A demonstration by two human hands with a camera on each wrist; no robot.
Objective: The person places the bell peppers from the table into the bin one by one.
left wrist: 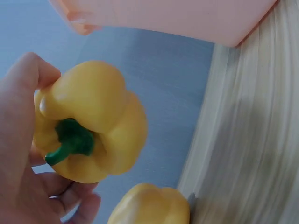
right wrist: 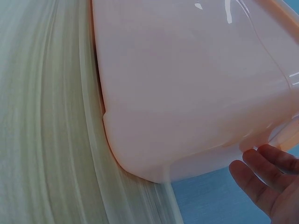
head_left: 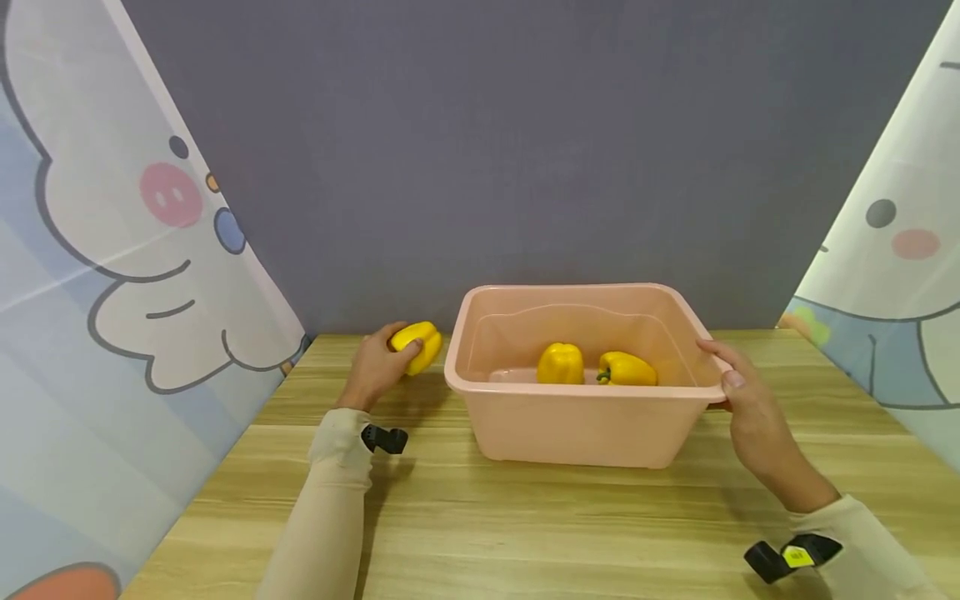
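My left hand (head_left: 377,367) holds a yellow bell pepper (head_left: 417,343) between thumb and fingers, left of a pink plastic bin (head_left: 577,425). From the left wrist, the held pepper (left wrist: 112,116) shows its green stem, and a second yellow pepper (left wrist: 152,205) stands close below it. Two more yellow peppers lie inside the bin, one in the middle (head_left: 560,364) and one to its right (head_left: 628,369). At the bin's right end my right hand (head_left: 761,425) grips the rim, thumb on top and fingers underneath; the right wrist view shows its fingers (right wrist: 261,175) by the bin wall (right wrist: 187,84).
The bin stands on a wooden table (head_left: 525,533) near its back edge. Behind rises a dark grey panel (head_left: 525,150). Cartoon-printed sheets flank the table at left (head_left: 97,333) and right (head_left: 900,275).
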